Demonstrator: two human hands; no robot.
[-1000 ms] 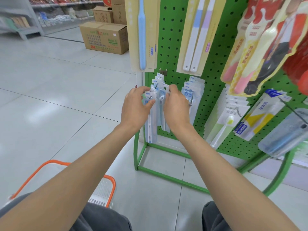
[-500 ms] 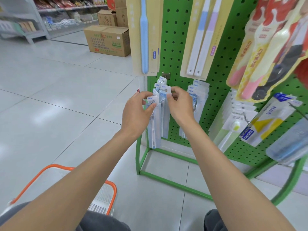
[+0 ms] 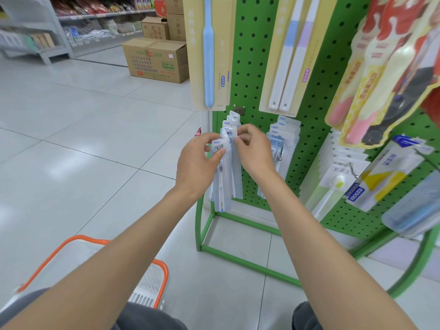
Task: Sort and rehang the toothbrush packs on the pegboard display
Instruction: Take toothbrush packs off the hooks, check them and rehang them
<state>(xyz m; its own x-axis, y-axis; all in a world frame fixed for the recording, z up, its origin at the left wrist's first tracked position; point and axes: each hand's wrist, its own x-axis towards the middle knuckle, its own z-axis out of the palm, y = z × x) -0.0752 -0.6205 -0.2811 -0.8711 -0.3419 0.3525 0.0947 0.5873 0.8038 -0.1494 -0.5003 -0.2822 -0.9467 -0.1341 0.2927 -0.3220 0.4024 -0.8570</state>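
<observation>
A green pegboard (image 3: 252, 75) carries hanging toothbrush packs. On a low hook hang several pale blue packs marked NEW (image 3: 229, 125). My left hand (image 3: 197, 163) pinches the top of the front pack (image 3: 220, 179) right at the hook's ball tip. My right hand (image 3: 254, 151) pinches the header of the pack just behind it. A second stack of the same blue packs (image 3: 283, 136) hangs on the hook to the right.
Larger yellow-card packs (image 3: 209, 55) hang above, colourful and clear packs (image 3: 381, 167) to the right. An orange-rimmed white basket (image 3: 147, 284) sits on the tiled floor by my knees. Cardboard boxes (image 3: 154, 60) stand farther back on the left.
The view has shifted slightly. My hands have stayed at the hook, with the front pack now at the hook's tip under my left thumb.
</observation>
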